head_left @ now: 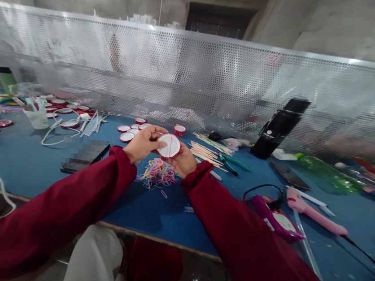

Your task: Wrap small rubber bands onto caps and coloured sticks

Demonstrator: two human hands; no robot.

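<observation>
Between my two hands, above the blue table, is a round white disc with a red rim. A thin reddish line runs down the middle of its face. My left hand grips its left edge, thumb pressed on the face. My right hand closes around its lower right side, with some fingers hidden behind the disc. Below them lies a heap of small coloured rubber bands. Just beyond my left hand, several similar red-rimmed discs rest on the table, and a short stack stands behind my right hand.
Thin wooden sticks and green-handled pliers lie right of my hands. Farther right are a black bottle, a phone, a purple power strip and a pink glue gun. A dark tablet lies left. Perforated metal borders the back.
</observation>
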